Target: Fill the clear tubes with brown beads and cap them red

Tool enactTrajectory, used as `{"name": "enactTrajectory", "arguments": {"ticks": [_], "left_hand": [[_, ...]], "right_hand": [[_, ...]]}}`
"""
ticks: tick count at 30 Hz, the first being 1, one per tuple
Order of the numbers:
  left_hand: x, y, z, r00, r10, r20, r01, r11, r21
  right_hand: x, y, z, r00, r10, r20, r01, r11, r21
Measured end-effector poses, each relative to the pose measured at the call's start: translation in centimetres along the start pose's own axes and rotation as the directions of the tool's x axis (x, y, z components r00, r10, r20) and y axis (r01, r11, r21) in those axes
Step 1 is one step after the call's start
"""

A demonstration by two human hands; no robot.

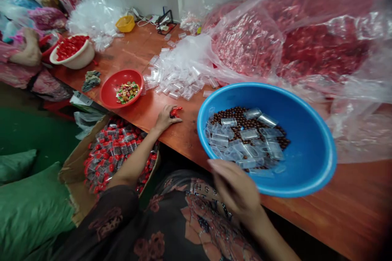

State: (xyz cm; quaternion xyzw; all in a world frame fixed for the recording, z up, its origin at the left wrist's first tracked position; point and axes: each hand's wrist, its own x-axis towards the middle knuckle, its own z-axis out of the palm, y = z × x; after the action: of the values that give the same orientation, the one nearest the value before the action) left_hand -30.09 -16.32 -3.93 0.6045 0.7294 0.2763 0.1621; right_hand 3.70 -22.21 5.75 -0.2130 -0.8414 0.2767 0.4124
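A small red piece point(176, 111) is pinched on the table point(352, 208) by the left hand point(165, 119). The blue bowl point(309, 163) rim is gripped by the blurry right hand point(235, 187), fingers curled. Bowl contents are half hidden under clear packets point(245, 142); a red bowl point(108, 89) sits nearby.

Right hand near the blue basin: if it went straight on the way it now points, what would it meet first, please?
Probably the near rim of the blue basin: the right hand is blurred, its fingers pointing up-left at that edge. Beyond lie clear small bags over brown beads.

Small packing workshop, long wooden table point(134, 53) heaped with tiny clear bags point(177, 75), basins of sweets point(127, 91), bulk sacks point(294, 36)
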Motion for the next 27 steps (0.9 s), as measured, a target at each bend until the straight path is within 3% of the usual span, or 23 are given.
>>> {"name": "enactTrajectory", "arguments": {"ticks": [3,7,10,14,21,27], "left_hand": [[-1.0,0.0,-0.1,0.996,-0.028,-0.080,0.017,0.990,-0.143],[-2.7,-0.4,0.3,0.986,-0.123,-0.109,0.067,0.908,-0.415],[-4.2,-0.5,1.0,0.982,-0.184,-0.032,0.125,0.776,-0.618],[-5.7,0.0,1.6,0.980,-0.196,-0.022,0.110,0.633,-0.767],[-7.2,1.0,1.3,0.934,-0.353,-0.048,0.140,0.487,-0.862],[-8.1,3.1,2.1,0.898,-0.433,-0.073,0.022,0.209,-0.978]], "right_hand": [[2.0,0.0,6.1,0.967,0.081,0.241,-0.104,0.991,0.085],[3.8,4.6,13.5,0.924,0.301,0.237,-0.298,0.953,-0.050],[5.2,8.0,16.5,0.917,0.314,0.245,-0.304,0.949,-0.079],[6.7,9.4,17.2,0.933,0.225,0.281,-0.202,0.973,-0.108],[6.4,8.9,17.0,0.960,0.173,0.221,-0.127,0.970,-0.209],[6.3,7.9,16.9,0.979,0.096,0.179,-0.057,0.976,-0.210]]}}
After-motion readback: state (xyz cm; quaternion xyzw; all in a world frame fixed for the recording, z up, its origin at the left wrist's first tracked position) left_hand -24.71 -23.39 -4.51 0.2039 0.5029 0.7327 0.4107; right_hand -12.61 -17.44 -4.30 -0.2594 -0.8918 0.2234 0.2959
